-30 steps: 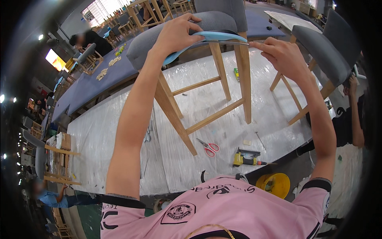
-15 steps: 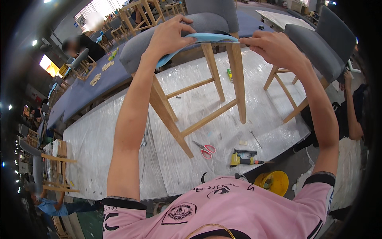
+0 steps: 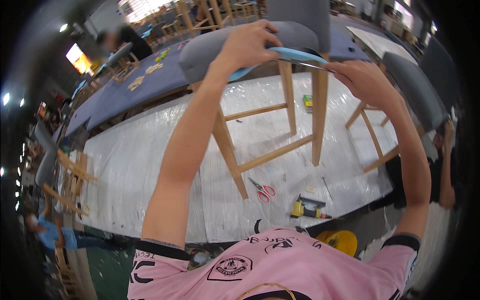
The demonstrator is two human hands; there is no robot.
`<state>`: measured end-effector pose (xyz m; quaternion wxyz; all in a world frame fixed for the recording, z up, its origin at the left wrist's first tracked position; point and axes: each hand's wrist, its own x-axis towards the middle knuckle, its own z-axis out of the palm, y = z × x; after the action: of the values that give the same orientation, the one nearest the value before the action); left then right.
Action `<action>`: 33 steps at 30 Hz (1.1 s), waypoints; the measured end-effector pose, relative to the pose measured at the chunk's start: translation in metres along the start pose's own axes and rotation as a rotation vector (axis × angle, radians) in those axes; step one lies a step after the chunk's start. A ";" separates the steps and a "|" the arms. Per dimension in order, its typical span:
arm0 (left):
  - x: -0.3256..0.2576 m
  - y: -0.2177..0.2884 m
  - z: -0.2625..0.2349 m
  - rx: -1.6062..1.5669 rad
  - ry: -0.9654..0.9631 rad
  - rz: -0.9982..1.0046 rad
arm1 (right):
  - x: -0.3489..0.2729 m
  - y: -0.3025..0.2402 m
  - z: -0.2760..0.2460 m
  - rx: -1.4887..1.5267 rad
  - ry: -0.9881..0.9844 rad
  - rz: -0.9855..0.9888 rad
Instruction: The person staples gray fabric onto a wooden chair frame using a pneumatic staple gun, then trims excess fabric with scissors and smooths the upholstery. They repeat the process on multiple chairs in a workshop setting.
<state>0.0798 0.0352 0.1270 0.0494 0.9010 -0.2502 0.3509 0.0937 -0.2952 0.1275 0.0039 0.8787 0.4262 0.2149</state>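
A grey upholstered chair [image 3: 205,57] with pale wooden legs stands on a plastic-covered table before me. Along the near edge of its seat runs a light-blue strip [image 3: 300,54], partly loose and bowed outward. My left hand [image 3: 247,47] is closed over the seat edge, its thumb and fingers on the strip. At the strip's right end, my right hand [image 3: 367,82] pinches a thin, shiny metal rod [image 3: 310,65] lying just under the strip. Its curled fingers partly hide the rod's end.
On the plastic-covered table [image 3: 145,165] lie red-handled scissors [image 3: 262,191], a yellow-and-black nail gun [image 3: 307,207] and a small green box [image 3: 308,103]. Another grey chair [image 3: 415,82] stands at right, a person beside it. A yellow bucket [image 3: 345,242] sits below the near edge.
The whole scene has shifted rightward in view. The metal rod, level before, now slopes down toward my right hand, which sits a little lower against the seat. Both hands keep their grip.
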 end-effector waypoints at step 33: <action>0.002 0.007 0.005 0.032 -0.047 -0.099 | -0.004 0.021 -0.003 0.007 -0.004 0.005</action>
<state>0.0809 0.0270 0.1239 0.0462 0.9210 -0.2007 0.3307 0.1063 -0.3124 0.1322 0.0013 0.8801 0.4249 0.2118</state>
